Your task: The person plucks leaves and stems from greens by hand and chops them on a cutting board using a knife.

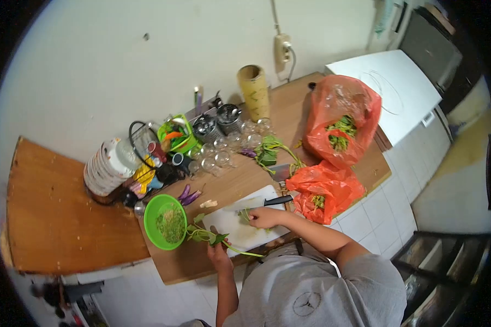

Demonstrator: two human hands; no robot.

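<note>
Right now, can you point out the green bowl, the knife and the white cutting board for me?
Green bowl [151, 219]: head view, on its bare inner wall.
Knife [278, 200]: head view, on its black handle.
White cutting board [232, 223]: head view, on a bare patch of its top.

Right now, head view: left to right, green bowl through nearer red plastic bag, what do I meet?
Green bowl, purple eggplants, left hand, right hand, nearer red plastic bag. Cutting board and knife overlap the hands; left out.

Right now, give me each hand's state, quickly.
Left hand: closed, holding a leafy green stem.
Right hand: closed, pinching a small green piece at the cutting board.
</note>
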